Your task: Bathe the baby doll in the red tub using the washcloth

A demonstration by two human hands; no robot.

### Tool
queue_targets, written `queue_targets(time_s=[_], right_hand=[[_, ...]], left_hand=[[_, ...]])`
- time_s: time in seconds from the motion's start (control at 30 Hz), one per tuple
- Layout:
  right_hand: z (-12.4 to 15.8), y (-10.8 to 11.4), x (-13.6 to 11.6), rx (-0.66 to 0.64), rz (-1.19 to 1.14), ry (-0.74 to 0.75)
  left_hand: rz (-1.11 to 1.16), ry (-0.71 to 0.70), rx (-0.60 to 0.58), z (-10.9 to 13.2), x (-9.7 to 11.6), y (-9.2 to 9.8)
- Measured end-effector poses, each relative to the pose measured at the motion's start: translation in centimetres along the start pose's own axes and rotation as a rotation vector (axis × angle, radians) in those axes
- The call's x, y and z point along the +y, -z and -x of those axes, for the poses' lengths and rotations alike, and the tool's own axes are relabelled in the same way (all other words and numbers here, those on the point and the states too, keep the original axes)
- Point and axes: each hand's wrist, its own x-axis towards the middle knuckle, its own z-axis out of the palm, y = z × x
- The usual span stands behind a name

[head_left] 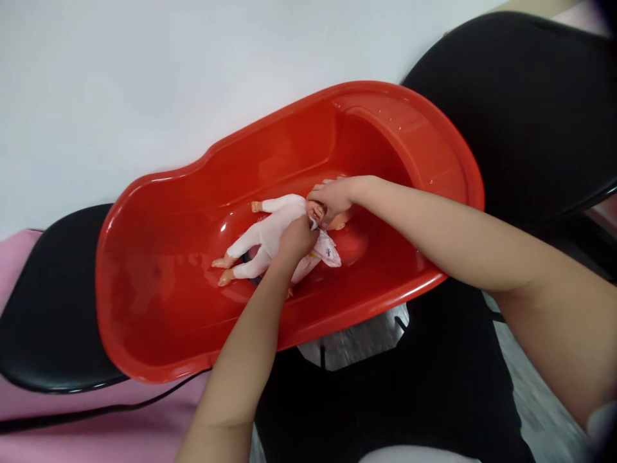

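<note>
A baby doll [277,228] in a pale pink suit lies on its back in a red baby bathtub [159,270], its bare feet toward the left end. My right hand [335,195] curls over the top and side of the doll's head, partly covering its face. At the doll's neck, my left hand [299,236] is closed on whitish cloth; its fingertips are mostly hidden. A printed, pale pink piece of cloth [328,249] spreads out beside that hand, under the doll's head. Something dark shows beneath the doll's legs, too covered to name.
The tub rests across two black chair seats, one at the left [58,308] and one at the right [520,116]. Behind it rises a white wall [168,77]. Pink fabric [116,431] and a black strap [130,406] lie at the lower left.
</note>
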Motion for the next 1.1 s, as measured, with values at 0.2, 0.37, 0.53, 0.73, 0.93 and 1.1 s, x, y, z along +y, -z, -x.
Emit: queue_targets(time_s=[0.2, 0.37, 0.53, 0.73, 0.93, 1.1], right_hand=[[0.1, 0.0, 0.0, 0.008, -0.006, -0.008], [0.1, 0.1, 0.0, 0.008, -0.028, -0.003], [0.1, 0.1, 0.0, -0.010, -0.023, -0.001], [0.1, 0.1, 0.2, -0.004, -0.042, 0.000], [-0.2, 0.2, 0.5, 0.013, -0.039, 0.008], [-0.7, 0.1, 1.0, 0.017, -0.053, -0.002]], left_hand=[[-0.088, -0.028, -0.064, 0.3, 0.2, 0.0], [-0.134, -0.056, -0.111, 0.4, 0.4, -0.2], [-0.180, -0.107, -0.129, 0.0, 0.2, -0.9], [-0.124, -0.099, -0.092, -0.1, 0.1, -1.2], [-0.160, -0.094, -0.097, 0.0, 0.4, -0.9], [-0.089, -0.046, 0.029, -0.1, 0.1, 0.0]])
